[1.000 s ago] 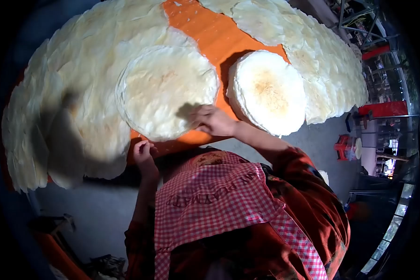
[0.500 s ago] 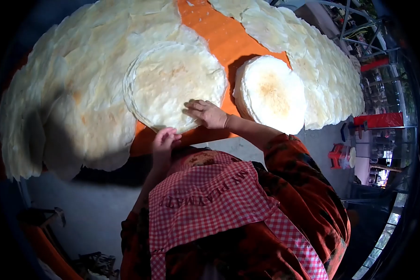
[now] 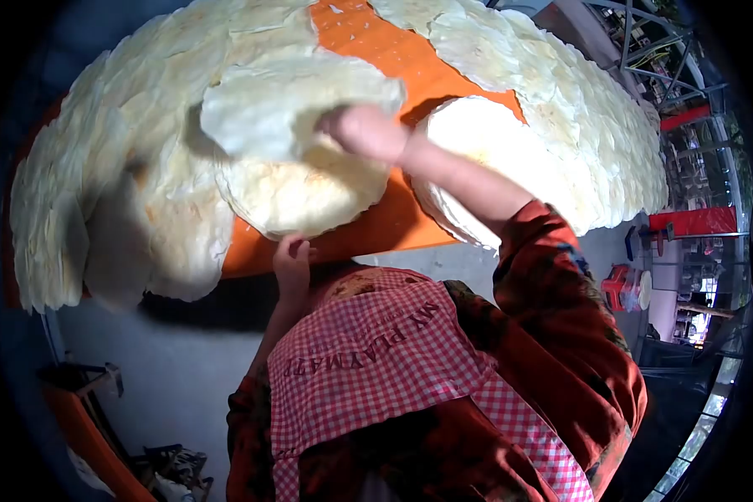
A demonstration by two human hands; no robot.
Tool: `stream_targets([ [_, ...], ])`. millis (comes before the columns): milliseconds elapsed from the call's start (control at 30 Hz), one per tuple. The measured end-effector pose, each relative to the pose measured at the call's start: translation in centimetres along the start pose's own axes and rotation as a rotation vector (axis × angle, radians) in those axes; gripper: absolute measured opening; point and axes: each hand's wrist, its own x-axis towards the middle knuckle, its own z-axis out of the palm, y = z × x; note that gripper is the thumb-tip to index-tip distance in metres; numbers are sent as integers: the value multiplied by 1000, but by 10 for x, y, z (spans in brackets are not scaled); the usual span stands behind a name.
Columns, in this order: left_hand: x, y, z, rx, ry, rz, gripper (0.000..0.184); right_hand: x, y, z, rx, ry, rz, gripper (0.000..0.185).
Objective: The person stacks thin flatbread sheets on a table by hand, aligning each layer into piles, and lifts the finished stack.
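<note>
In the head view, I have the right hand (image 3: 364, 134) holding a thin flatbread (image 3: 255, 113) by its near edge. Motion blurs the fingers, so I can't make out exactly how they pinch. That sheet is tilted up over the far part of a low flatbread stack (image 3: 314, 197); I judge the edge hold lets so broad and limp a piece swing clear without folding over.

The left hand (image 3: 293, 259) is at the stack's near rim, fingers curled in a narrow shape. I cannot tell whether they pinch or even touch the rim; my guess is that this spot keeps them handy for the lower edge.

The raised flatbread looks pale cream, wide and roughly round, with a wavy, uneven outline and a soft smear of movement. The low stack beneath is creamier, with faint toasted patches and ragged layers along its side. A thicker flatbread stack (image 3: 460, 138) lies to the right, partly behind the forearm, glaring white under the light. Both stacks sit over orange cloth (image 3: 376, 38), between spreads of overlapping flatbreads (image 3: 163, 109), I suppose within easy reach.
</note>
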Motion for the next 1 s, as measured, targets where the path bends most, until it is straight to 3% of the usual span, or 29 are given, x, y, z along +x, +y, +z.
stream_targets([
  [100,-9,27,4,-277,49,-196,19,-69,-27,93,-2,-163,25,38],
  [200,-15,35,7,-327,64,-224,26,-104,-38,95,128,-257,76,61],
  [300,-17,38,11,-354,80,-203,26,-113,-32,95,181,-188,-1,63],
  [433,-18,38,13,-393,107,-152,26,-106,-23,99,192,-200,-31,58],
  [533,-20,18,13,-350,84,4,25,-107,-19,106,251,-111,-28,53],
  [667,-20,7,20,-228,-28,0,24,-106,-18,108,313,-118,20,47],
  [733,-25,27,29,-322,-19,-95,22,-102,-9,109,358,-81,-16,37],
  [833,-16,38,31,-624,-18,-232,25,-97,-6,104,565,-374,306,31],
  [1000,14,34,37,-1017,-70,-287,38,-105,-7,106,514,-106,195,24],
])
